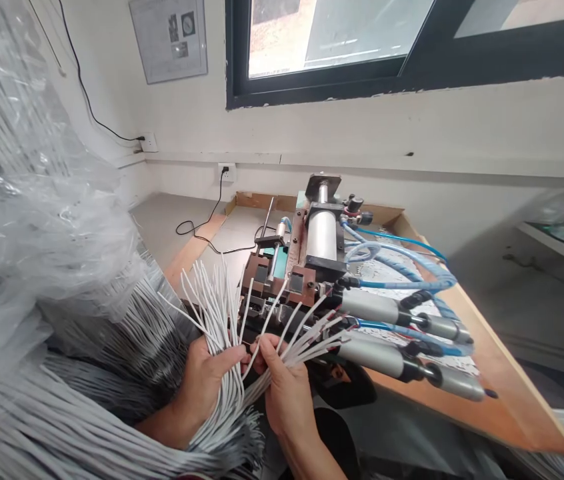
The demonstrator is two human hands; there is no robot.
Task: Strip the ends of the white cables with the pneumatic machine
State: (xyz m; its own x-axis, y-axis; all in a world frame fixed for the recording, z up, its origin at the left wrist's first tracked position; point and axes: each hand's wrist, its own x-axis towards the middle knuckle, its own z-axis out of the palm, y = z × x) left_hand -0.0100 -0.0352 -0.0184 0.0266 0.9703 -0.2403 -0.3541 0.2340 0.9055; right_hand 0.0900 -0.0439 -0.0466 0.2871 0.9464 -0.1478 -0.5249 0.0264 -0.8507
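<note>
My left hand [208,380] is closed round a thick bundle of white cables [212,307], whose loose ends fan upward. Close beside it, my right hand [285,387] grips a smaller group of white cables [312,340], fanned to the right with some reddish tips. Between the two hands the fingertips nearly meet, with single cables crossing there. Just beyond the hands stands a machine with silver cylinders [322,233], brown metal blocks [303,285] and blue air hoses [407,285].
Large bundles of grey cables [112,413], partly under clear plastic wrap [42,240], fill the left side. The machine sits on a wood-edged table [512,393]. A black power cord [215,220] runs to a wall socket. A shelf [562,250] is at the right.
</note>
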